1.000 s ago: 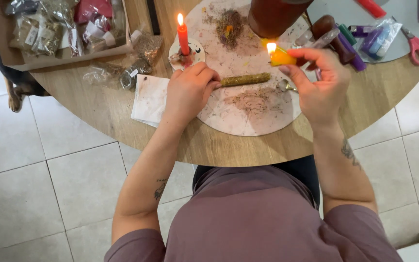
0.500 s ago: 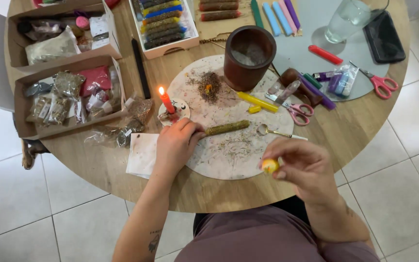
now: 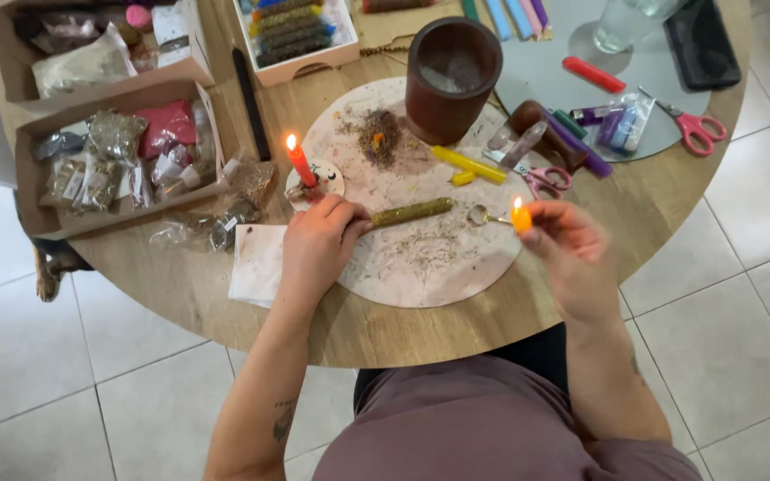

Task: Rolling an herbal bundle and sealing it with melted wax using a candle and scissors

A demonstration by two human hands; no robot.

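Observation:
My left hand [image 3: 317, 242] pinches the left end of a herb-coated candle [image 3: 413, 211] that lies flat on a round pale board [image 3: 421, 267]. My right hand [image 3: 570, 251] holds a short lit orange-yellow candle stub [image 3: 520, 216] above the board's right edge, flame up. A small metal spoon [image 3: 483, 215] lies between the coated candle and the stub. A lit red candle [image 3: 299, 163] stands in a small white holder [image 3: 324, 178] just behind my left hand.
A brown clay pot [image 3: 450, 77], a herb pile [image 3: 379, 134], a yellow candle [image 3: 470, 165] and pink scissors [image 3: 544, 182] sit behind. Cardboard boxes of herb bags [image 3: 113, 160] stand left, a paper napkin [image 3: 253, 263] by my wrist. Red scissors [image 3: 693, 129], glass [image 3: 621, 25] and phone [image 3: 699, 40] lie far right.
My right hand lifted the stub from near the table's front edge to the board's right side, and its flame now shows. The view shifted slightly. My left hand stayed on the coated candle.

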